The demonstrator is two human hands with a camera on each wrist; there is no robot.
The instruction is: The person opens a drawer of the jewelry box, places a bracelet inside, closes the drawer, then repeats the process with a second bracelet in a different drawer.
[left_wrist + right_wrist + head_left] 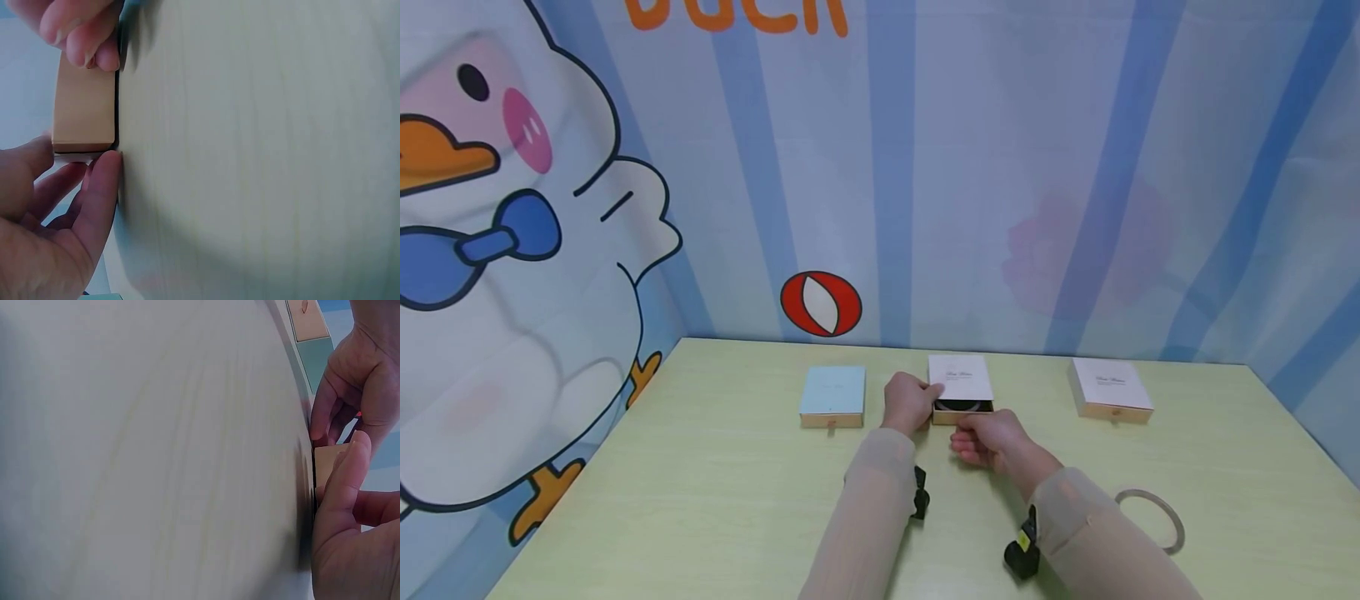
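A small white-lidded drawer box [961, 377] stands near the back middle of the table, its tan drawer [85, 106] pulled partway out toward me. Inside the drawer, part of a dark, curved item [961, 406] shows against black lining. My left hand [910, 402] grips the box's left side, thumb near the top edge and fingers low along the wall. At the drawer's front, my right hand [991, 437] pinches the edge between thumb and index finger, the other fingers curled below. Those fingers hide part of the drawer front in the right wrist view.
A light blue drawer box [833, 392] sits to the left, and another white one [1111, 387] to the right. Beside my right sleeve, a pale ring-shaped band [1176, 529] lies on the table [715, 500]. A printed cloth backdrop [970, 167] rises behind the table's back edge.
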